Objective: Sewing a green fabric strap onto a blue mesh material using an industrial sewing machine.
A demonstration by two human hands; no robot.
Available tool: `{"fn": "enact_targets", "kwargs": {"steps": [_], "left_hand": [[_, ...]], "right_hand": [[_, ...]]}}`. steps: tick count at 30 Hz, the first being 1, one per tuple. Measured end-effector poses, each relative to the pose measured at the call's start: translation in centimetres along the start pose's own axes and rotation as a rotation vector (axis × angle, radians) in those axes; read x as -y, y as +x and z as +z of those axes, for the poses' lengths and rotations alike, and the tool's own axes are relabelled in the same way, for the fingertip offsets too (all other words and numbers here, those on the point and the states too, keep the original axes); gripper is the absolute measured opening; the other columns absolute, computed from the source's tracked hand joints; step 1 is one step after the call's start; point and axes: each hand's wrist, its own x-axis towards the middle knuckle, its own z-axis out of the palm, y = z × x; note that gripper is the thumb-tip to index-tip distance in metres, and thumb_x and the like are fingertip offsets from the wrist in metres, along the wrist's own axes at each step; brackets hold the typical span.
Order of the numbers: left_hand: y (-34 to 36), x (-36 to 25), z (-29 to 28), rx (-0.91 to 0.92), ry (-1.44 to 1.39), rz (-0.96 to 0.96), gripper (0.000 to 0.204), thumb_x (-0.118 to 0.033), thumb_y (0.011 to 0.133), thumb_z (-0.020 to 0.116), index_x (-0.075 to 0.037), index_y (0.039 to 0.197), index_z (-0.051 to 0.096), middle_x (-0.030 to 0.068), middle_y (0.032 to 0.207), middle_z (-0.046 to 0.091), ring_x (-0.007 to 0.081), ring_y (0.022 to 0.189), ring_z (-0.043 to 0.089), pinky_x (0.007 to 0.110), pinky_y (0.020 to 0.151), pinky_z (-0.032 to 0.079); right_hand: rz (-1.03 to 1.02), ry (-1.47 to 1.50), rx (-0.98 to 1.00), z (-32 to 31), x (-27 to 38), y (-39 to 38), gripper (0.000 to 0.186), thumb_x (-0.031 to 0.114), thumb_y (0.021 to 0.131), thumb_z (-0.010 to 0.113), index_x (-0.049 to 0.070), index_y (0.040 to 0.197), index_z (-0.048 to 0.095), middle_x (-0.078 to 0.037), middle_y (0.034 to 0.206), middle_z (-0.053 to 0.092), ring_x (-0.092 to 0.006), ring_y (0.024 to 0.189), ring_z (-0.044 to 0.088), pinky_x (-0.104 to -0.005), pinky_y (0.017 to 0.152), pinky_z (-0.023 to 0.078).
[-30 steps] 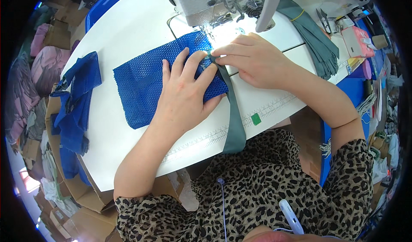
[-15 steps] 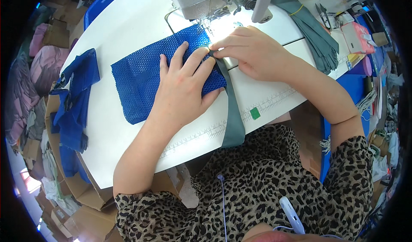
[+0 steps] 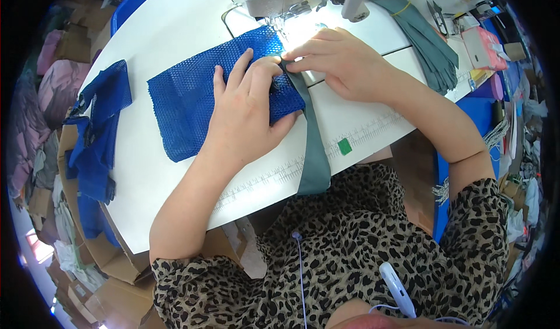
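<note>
A piece of blue mesh fabric (image 3: pixel 189 99) lies on the white sewing table, its far right corner by the needle area of the sewing machine (image 3: pixel 262 0). My left hand (image 3: pixel 242 107) rests on the mesh with thumb and outer fingers apart; the index finger bends toward the right edge. Along that edge runs a grey-green fabric strip (image 3: pixel 315 154), whose loose end hangs over the table's front edge. My right hand (image 3: pixel 344 64) pinches the strip against the mesh edge, just in front of the machine. The fingertips partly hide where strip and mesh meet.
More blue mesh pieces (image 3: pixel 105 125) drape over the table's left edge above a cardboard box (image 3: pixel 125 259). At the right lie a tied bundle of grey-green strips (image 3: pixel 420 37), thread snips (image 3: pixel 437 17) and a pink tissue pack (image 3: pixel 484 46). A printed ruler scale runs along the front.
My left index and middle fingers have bent and drawn closer together by the mesh edge. My right hand keeps its pinch on the strip. The whole view has shifted slightly.
</note>
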Motion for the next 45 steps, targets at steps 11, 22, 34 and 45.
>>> {"fn": "enact_targets", "kwargs": {"steps": [11,22,34,45], "left_hand": [[-0.3,0.0,0.5,-0.050,-0.057,-0.013,0.068,-0.025,0.076,0.080,-0.009,0.130,0.043,0.0120,0.129,0.055,0.0447,0.139,0.038,0.073,0.109,0.021],[0.0,0.0,0.3,0.002,-0.010,-0.008,0.056,-0.026,0.076,0.079,-0.014,0.126,0.058,0.0125,0.137,0.049,0.0433,0.140,0.035,0.073,0.109,0.022],[0.3,-0.3,0.2,0.013,0.025,-0.004,0.055,-0.024,0.075,0.079,-0.012,0.125,0.058,0.0131,0.136,0.049,0.0437,0.139,0.036,0.074,0.108,0.025],[1.0,-0.4,1.4,-0.049,0.041,0.002,0.055,-0.024,0.073,0.080,-0.010,0.122,0.058,0.0135,0.135,0.049,0.0446,0.137,0.038,0.076,0.104,0.027]], "right_hand": [[-0.017,-0.067,0.020,0.2,0.1,-0.2,0.036,-0.001,0.080,0.061,0.015,0.110,0.071,0.002,0.123,0.064,-0.0177,0.112,0.057,-0.0362,0.097,0.045],[-0.007,-0.064,-0.003,0.5,-0.1,-0.2,0.035,-0.002,0.081,0.060,0.015,0.110,0.070,0.003,0.123,0.064,-0.0169,0.114,0.056,-0.0361,0.094,0.045],[0.000,-0.024,-0.014,0.6,0.1,-0.3,0.035,-0.002,0.080,0.062,0.014,0.111,0.070,0.002,0.124,0.063,-0.0184,0.112,0.056,-0.0366,0.096,0.043],[0.025,-0.084,-0.041,0.8,-0.4,-0.6,0.028,0.002,0.085,0.057,0.014,0.107,0.070,0.003,0.123,0.066,-0.0159,0.116,0.056,-0.0368,0.096,0.041]]}}
